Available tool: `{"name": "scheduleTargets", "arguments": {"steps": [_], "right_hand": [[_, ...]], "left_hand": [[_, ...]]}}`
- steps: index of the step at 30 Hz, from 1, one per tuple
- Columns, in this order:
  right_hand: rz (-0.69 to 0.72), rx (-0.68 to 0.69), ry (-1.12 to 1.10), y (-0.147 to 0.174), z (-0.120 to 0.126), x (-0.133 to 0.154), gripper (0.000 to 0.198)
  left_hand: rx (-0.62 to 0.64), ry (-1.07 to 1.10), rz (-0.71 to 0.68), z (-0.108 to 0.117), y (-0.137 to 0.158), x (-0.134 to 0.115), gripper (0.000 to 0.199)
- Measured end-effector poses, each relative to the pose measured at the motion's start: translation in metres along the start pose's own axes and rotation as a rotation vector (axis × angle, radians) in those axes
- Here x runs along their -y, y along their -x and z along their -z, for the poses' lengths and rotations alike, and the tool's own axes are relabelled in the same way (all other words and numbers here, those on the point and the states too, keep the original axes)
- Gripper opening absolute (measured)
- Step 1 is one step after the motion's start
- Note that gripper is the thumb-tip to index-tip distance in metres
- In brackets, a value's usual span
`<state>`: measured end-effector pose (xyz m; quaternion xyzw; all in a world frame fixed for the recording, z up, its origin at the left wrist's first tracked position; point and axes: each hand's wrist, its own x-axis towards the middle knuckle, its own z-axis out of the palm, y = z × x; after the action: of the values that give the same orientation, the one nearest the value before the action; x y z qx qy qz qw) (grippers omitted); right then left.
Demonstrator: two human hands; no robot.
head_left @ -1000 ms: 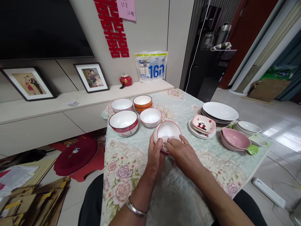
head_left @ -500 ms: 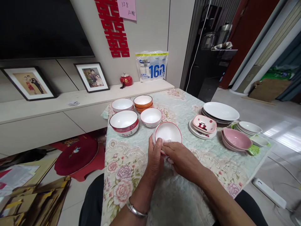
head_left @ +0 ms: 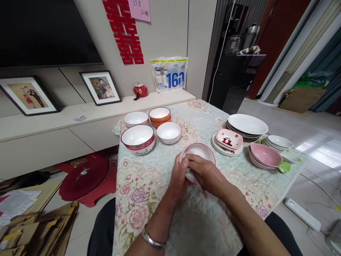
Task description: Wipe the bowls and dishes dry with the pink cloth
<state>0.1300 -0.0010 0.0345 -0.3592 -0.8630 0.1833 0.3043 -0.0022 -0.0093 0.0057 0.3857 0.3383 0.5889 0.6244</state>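
A white bowl with a red rim [head_left: 203,150] is held above the near middle of the table. My left hand [head_left: 178,175] is closed on its left edge, thumb up at the rim. My right hand [head_left: 208,173] reaches over the near rim, fingers bent together and pressing a thin whitish cloth [head_left: 190,174] against the bowl. Part of the cloth hangs below that hand; its material is hard to make out. Just beyond stands a white bowl with a thin pink rim [head_left: 168,131]. To its left are two stacked red-patterned bowls [head_left: 138,142].
Orange bowls [head_left: 160,119] and a pale bowl [head_left: 135,119] stand at the back left. On the right are small plates with a square pink dish [head_left: 229,138], large white plates [head_left: 248,123], pink bowls [head_left: 266,155] and small white bowls [head_left: 280,142]. A flowered cloth [head_left: 138,209] covers the table.
The held bowl has shifted slightly right and toward me. My right hand has moved its fingers up and left over the rim, close to my left thumb.
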Motion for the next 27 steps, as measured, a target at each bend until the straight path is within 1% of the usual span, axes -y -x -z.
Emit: {"name": "scheduleTargets", "arguments": {"steps": [2, 3, 5, 7, 9, 11, 13, 16, 17, 18, 19, 20, 22, 23, 25, 27], "right_hand": [[-0.039, -0.030, 0.212, 0.002, -0.002, -0.003, 0.039], [-0.077, -0.040, 0.305, 0.003, -0.003, -0.004, 0.039], [-0.162, -0.037, 0.441, 0.005, -0.004, -0.002, 0.035], [-0.239, 0.009, 0.513, 0.004, -0.005, 0.002, 0.025], [-0.302, 0.089, 0.504, 0.003, -0.006, 0.008, 0.016], [-0.333, 0.145, 0.383, 0.001, -0.003, 0.013, 0.015], [-0.307, 0.149, 0.136, 0.000, 0.001, 0.015, 0.015], [-0.235, 0.057, -0.305, -0.001, 0.006, 0.016, 0.017], [-0.211, 0.012, -0.392, -0.002, 0.007, 0.015, 0.021], [-0.183, -0.031, -0.420, -0.002, 0.006, 0.013, 0.026], [-0.147, -0.066, -0.386, -0.003, 0.004, 0.011, 0.032], [-0.114, -0.090, -0.301, -0.003, 0.002, 0.009, 0.036], [-0.099, -0.110, -0.041, -0.003, -0.003, 0.004, 0.039], [-0.122, -0.110, 0.097, -0.003, -0.006, 0.002, 0.040], [-0.213, -0.091, 0.326, -0.002, -0.010, 0.000, 0.040], [-0.319, -0.034, 0.456, -0.001, -0.011, 0.002, 0.038]], "left_hand": [[0.058, -0.009, 0.009, 0.000, 0.000, -0.001, 0.043], [0.061, -0.010, 0.012, 0.000, 0.000, -0.002, 0.043], [0.023, 0.010, 0.016, 0.000, -0.001, 0.000, 0.048], [-0.013, 0.021, -0.004, 0.002, -0.002, 0.003, 0.055], [-0.049, -0.013, -0.044, 0.005, -0.003, 0.007, 0.062], [-0.075, -0.070, -0.086, 0.007, -0.004, 0.009, 0.066], [-0.071, -0.089, -0.108, 0.008, -0.003, 0.009, 0.065], [-0.023, -0.060, -0.112, 0.007, -0.001, 0.005, 0.059], [-0.013, -0.052, -0.108, 0.006, 0.000, 0.004, 0.056], [-0.005, -0.048, -0.100, 0.005, 0.000, 0.002, 0.054], [0.002, -0.046, -0.089, 0.004, 0.001, 0.001, 0.052], [0.009, -0.046, -0.080, 0.004, 0.000, 0.001, 0.051], [0.020, -0.046, -0.065, 0.003, 0.000, 0.002, 0.053], [0.021, -0.040, -0.061, 0.003, -0.001, 0.004, 0.054], [0.008, -0.028, -0.061, 0.004, -0.003, 0.007, 0.057], [-0.010, -0.042, -0.078, 0.004, -0.003, 0.009, 0.060]]}}
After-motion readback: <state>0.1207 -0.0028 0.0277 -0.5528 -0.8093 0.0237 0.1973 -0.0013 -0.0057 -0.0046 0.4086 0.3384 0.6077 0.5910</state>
